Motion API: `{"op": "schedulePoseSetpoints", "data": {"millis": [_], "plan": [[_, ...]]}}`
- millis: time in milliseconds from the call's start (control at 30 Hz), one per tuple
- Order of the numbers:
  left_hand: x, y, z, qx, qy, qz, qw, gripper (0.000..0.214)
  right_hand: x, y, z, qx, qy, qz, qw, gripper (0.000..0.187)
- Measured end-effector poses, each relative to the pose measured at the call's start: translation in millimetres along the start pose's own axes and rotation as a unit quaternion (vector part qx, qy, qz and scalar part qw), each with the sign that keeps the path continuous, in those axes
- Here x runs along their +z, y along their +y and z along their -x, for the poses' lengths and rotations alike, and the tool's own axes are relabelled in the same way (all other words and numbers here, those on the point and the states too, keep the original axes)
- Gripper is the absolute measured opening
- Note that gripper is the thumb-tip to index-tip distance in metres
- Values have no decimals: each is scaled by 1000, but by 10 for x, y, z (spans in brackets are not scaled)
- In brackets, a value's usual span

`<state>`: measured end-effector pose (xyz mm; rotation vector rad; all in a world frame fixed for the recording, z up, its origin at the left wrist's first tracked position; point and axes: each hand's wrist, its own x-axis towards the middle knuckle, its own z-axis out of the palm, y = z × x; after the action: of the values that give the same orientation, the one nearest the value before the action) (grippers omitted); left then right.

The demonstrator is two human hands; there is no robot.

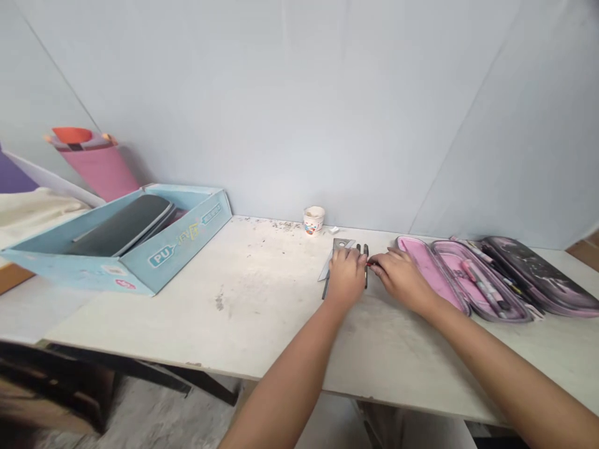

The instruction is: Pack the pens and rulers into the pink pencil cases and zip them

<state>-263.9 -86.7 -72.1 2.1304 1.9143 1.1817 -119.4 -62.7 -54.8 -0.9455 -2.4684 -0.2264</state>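
Observation:
My left hand (347, 273) rests fingers-down on a small heap of stationery on the white table (262, 312): a clear set square (337, 249) and dark pens (364, 257) poke out from under it. My right hand (400, 274) is just to its right, fingers curled and pinching a small red-tipped item (370, 264) that I cannot name. An open pink pencil case (461, 274) with pens inside lies right of my right hand.
A small paper cup (314, 220) stands by the wall with a tiny white eraser (334, 230) beside it. A light blue cardboard box (140, 240) holding a dark flat case sits at the left. A pink roll (96, 163) leans behind it.

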Motion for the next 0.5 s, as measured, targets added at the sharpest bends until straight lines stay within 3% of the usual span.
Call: {"op": "schedulePoseSetpoints", "data": {"millis": [133, 233, 400, 500], "plan": [[-5, 24, -61, 42, -17, -7, 999, 30, -159, 187, 241, 27, 16, 44, 999, 25], [-17, -1, -332, 64, -40, -61, 995, 34, -243, 391, 430, 79, 46, 68, 994, 25], [58, -139, -994, -9, -98, -231, 968, 26, -192, 611, 585, 124, 75, 75, 987, 24], [154, -267, -1259, -47, -116, -264, 956, 27, -131, 641, 570, 116, 72, 69, 988, 22]]}}
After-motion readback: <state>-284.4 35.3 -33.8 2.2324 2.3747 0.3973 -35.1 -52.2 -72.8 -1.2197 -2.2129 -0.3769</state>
